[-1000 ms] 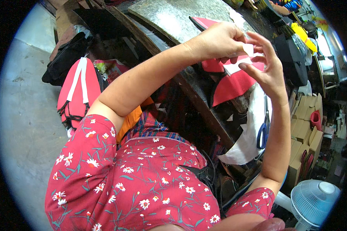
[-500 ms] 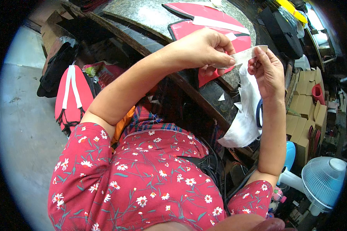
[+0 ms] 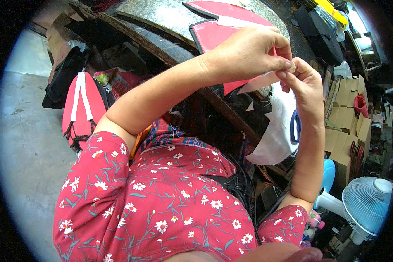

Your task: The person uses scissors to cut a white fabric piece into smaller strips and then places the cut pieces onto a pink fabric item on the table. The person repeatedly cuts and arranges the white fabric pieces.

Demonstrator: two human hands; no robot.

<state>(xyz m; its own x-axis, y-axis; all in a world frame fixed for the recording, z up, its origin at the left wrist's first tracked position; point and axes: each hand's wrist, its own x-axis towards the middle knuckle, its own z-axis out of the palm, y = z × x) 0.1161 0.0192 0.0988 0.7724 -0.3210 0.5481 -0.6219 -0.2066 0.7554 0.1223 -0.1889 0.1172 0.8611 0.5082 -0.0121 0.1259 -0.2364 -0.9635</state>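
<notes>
A small off-white strip (image 3: 263, 81) is pinched between my two hands. My left hand (image 3: 253, 52) reaches in from the left, its thumb and forefinger closed at the strip's upper right end. Just beside it, the thumb and fingers of my right hand (image 3: 305, 85) grip the same strip. Its other end hangs free, tapering down to the left. Partly behind my left hand lies a red panel (image 3: 218, 35) with black edging and a white band. Below the hands, white cloth (image 3: 273, 137) drapes beside a dark blue loop (image 3: 296, 126), partly hidden by my right forearm.
The grey speckled work surface (image 3: 155, 15) has a dark wooden edge. At left stands a red piece (image 3: 72, 100) with white bands. Cardboard boxes (image 3: 340, 113) and a blue fan (image 3: 367, 207) are at right. A white scrap (image 3: 250, 106) lies below the hands.
My left hand has moved right, toward my right hand, and now pinches the strip's far end. The strip's free end now points down-left. My right hand has shifted only slightly.
</notes>
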